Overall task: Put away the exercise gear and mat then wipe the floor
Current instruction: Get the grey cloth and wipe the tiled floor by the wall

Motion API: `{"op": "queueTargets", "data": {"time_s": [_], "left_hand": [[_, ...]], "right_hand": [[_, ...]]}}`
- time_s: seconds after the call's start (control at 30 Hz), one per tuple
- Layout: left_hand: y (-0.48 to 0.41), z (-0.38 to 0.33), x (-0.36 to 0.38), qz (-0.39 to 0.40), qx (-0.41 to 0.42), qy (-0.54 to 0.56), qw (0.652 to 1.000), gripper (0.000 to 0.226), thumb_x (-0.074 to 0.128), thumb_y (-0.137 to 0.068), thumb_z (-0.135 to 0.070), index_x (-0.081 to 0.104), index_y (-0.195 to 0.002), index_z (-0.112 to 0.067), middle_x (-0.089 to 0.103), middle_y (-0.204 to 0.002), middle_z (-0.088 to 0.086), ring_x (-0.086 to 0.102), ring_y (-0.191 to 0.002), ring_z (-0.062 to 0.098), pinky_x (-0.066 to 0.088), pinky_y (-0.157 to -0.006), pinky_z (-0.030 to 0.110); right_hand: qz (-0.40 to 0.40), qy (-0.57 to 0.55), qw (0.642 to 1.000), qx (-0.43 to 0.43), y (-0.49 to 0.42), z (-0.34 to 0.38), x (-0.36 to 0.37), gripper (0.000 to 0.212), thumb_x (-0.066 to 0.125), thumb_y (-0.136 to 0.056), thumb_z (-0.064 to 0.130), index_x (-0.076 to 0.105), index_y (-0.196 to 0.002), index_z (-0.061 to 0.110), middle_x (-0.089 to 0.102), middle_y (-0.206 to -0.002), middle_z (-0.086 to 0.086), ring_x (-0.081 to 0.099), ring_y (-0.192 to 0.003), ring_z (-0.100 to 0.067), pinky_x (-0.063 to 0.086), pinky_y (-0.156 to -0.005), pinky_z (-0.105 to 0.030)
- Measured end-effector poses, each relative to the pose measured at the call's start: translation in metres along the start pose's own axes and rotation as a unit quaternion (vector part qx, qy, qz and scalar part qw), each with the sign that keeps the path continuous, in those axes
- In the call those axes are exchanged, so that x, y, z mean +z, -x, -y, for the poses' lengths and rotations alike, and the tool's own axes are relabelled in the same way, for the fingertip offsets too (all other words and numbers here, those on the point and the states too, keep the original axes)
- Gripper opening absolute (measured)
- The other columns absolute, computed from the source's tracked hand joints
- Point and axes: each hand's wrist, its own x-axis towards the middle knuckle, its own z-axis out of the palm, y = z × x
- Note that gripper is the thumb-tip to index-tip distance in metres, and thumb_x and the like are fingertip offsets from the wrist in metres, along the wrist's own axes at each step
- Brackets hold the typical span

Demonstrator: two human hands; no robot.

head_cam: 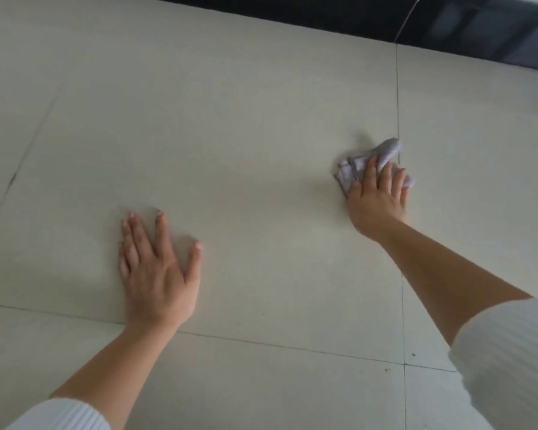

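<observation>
The pale tiled floor (246,135) fills the view. My right hand (376,200) presses a crumpled light grey cloth (385,150) flat onto the floor at the right, beside a tile joint, with its fingers laid straight over the cloth. My left hand (156,268) rests palm down on the bare tile at the lower left, fingers spread and holding nothing. Both forearms reach out of white ribbed sleeves. No exercise gear or mat is in view.
A dark band (448,23), a wall base or piece of furniture, runs along the far edge at the top right. Thin grout lines cross the floor, and small dark specks (413,355) lie near the joint at the lower right.
</observation>
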Motion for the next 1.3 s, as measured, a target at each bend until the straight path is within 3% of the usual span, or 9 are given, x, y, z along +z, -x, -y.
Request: {"op": "queueTargets", "data": {"time_s": [0.1, 0.2, 0.4, 0.47, 0.53, 0.67, 0.93, 1.17, 1.3], "left_hand": [[-0.001, -0.001, -0.001, 0.000, -0.004, -0.002, 1.000, 0.076, 0.024, -0.088, -0.056, 0.026, -0.147, -0.009, 0.020, -0.151, 0.029, 0.017, -0.141, 0.039, 0.017, -0.112, 0.046], [-0.002, -0.002, -0.003, 0.018, -0.009, 0.007, 1.000, 0.074, 0.027, -0.088, -0.054, 0.027, -0.146, -0.008, 0.021, -0.150, 0.030, 0.019, -0.141, 0.040, 0.018, -0.111, 0.047], [-0.004, -0.003, -0.012, 0.047, -0.013, 0.020, 0.999, 0.073, 0.033, -0.087, -0.052, 0.028, -0.145, -0.009, 0.020, -0.151, 0.029, 0.016, -0.142, 0.039, 0.021, -0.109, 0.051], [-0.004, -0.004, -0.013, 0.050, -0.017, 0.025, 0.998, 0.072, 0.033, -0.087, -0.052, 0.028, -0.145, -0.010, 0.020, -0.151, 0.029, 0.017, -0.141, 0.039, 0.021, -0.109, 0.050], [-0.003, -0.005, -0.014, 0.048, -0.017, 0.038, 0.998, 0.072, 0.031, -0.087, -0.053, 0.029, -0.145, -0.009, 0.020, -0.151, 0.029, 0.018, -0.141, 0.039, 0.020, -0.109, 0.050], [-0.004, -0.001, -0.007, 0.011, -0.016, 0.051, 0.999, 0.073, 0.033, -0.086, -0.054, 0.029, -0.145, -0.011, 0.020, -0.151, 0.027, 0.017, -0.141, 0.038, 0.020, -0.109, 0.050], [-0.004, -0.003, 0.001, -0.022, -0.019, 0.044, 0.999, 0.077, 0.029, -0.084, -0.056, 0.029, -0.146, -0.010, 0.020, -0.152, 0.026, 0.016, -0.141, 0.038, 0.020, -0.107, 0.051], [-0.004, -0.004, 0.000, -0.022, -0.021, 0.029, 0.999, 0.077, 0.028, -0.084, -0.057, 0.030, -0.145, -0.010, 0.021, -0.151, 0.027, 0.018, -0.140, 0.039, 0.022, -0.107, 0.050], [-0.003, -0.004, -0.003, -0.024, -0.020, 0.032, 0.999, 0.076, 0.029, -0.084, -0.055, 0.032, -0.144, -0.009, 0.023, -0.150, 0.027, 0.020, -0.139, 0.039, 0.022, -0.107, 0.049]], "right_hand": [[-0.006, 0.036, 0.986, -0.164, 0.051, 0.050, 0.032, 0.057, 0.014, -0.101, 0.037, -0.001, -0.153, 0.021, -0.007, -0.161, -0.006, -0.014, -0.146, -0.029, -0.014, -0.117, -0.038], [0.005, 0.091, 0.949, -0.300, 0.128, 0.061, 0.060, 0.056, 0.022, -0.099, 0.036, 0.021, -0.151, 0.016, 0.023, -0.157, -0.011, 0.012, -0.146, -0.036, 0.004, -0.117, -0.046], [0.081, 0.150, 0.910, -0.378, 0.224, 0.040, 0.074, 0.074, 0.038, -0.090, 0.037, 0.004, -0.153, 0.017, 0.032, -0.154, -0.002, 0.022, -0.144, -0.028, 0.017, -0.113, -0.043], [0.093, 0.173, 0.919, -0.343, 0.217, 0.038, 0.070, 0.080, 0.047, -0.085, 0.037, 0.008, -0.152, 0.018, 0.036, -0.152, -0.002, 0.028, -0.142, -0.025, 0.020, -0.117, -0.045], [0.087, 0.156, 0.951, -0.253, 0.193, 0.040, 0.052, 0.068, 0.036, -0.090, 0.038, 0.017, -0.151, 0.018, 0.036, -0.153, -0.005, 0.025, -0.143, -0.024, 0.020, -0.116, -0.042], [0.069, 0.104, 0.984, -0.126, 0.081, 0.040, 0.016, 0.059, 0.009, -0.101, 0.044, -0.015, -0.150, 0.022, -0.015, -0.160, -0.006, -0.016, -0.146, -0.024, -0.010, -0.119, -0.037], [0.050, 0.022, 0.998, 0.019, -0.056, 0.096, -0.009, 0.060, 0.013, -0.101, 0.046, -0.011, -0.152, 0.027, -0.020, -0.158, -0.010, -0.021, -0.144, -0.035, -0.013, -0.116, -0.047], [0.042, 0.084, 0.968, -0.233, 0.023, 0.110, 0.030, 0.057, 0.005, -0.098, 0.048, -0.007, -0.152, 0.031, -0.015, -0.160, -0.007, -0.020, -0.144, -0.033, -0.013, -0.118, -0.045], [0.035, 0.099, 0.928, -0.359, 0.107, 0.088, 0.059, 0.059, 0.013, -0.098, 0.044, 0.014, -0.153, 0.022, 0.015, -0.159, -0.009, 0.006, -0.147, -0.036, 0.009, -0.119, -0.049]]}}
